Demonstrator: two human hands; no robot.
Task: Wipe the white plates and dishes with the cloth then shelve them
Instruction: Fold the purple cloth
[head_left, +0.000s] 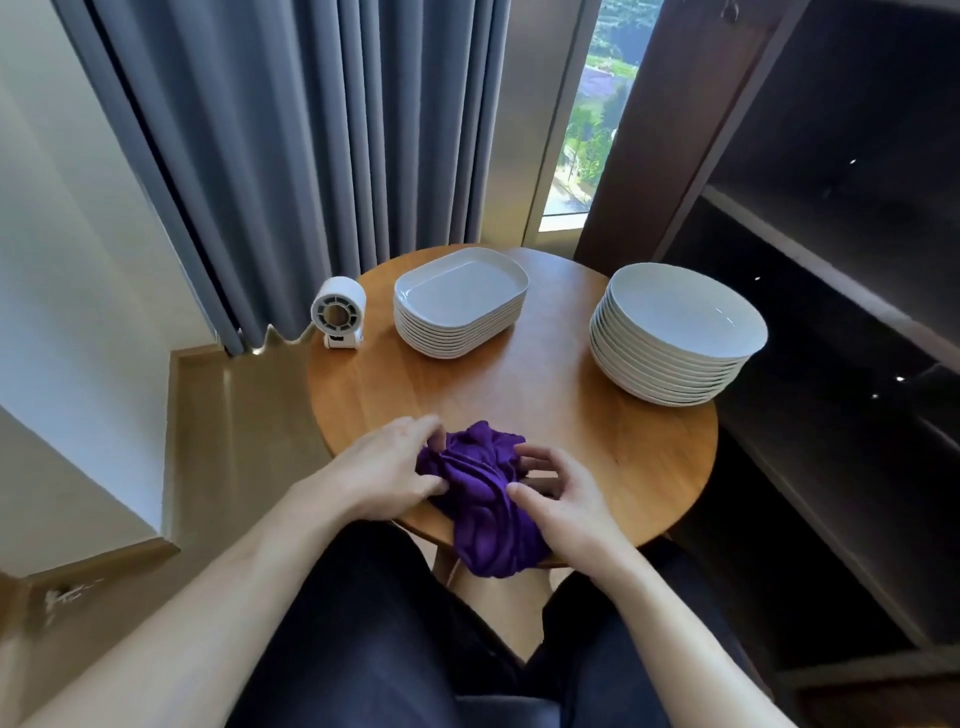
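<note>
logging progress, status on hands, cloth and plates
Left hand and right hand both grip purple cloth on table, near edge. Round plates and rectangular dishes stacked, untouched. White fan beside dishes, clear of hands.

Seated at a round wooden table (597, 410), a person gathers a crumpled purple cloth (480, 499) with the left hand (392, 470) and right hand (558, 496), behind it a stack of rectangular white dishes (460, 301), a stack of round white plates (675, 332) and a small white fan (337, 312)
</note>
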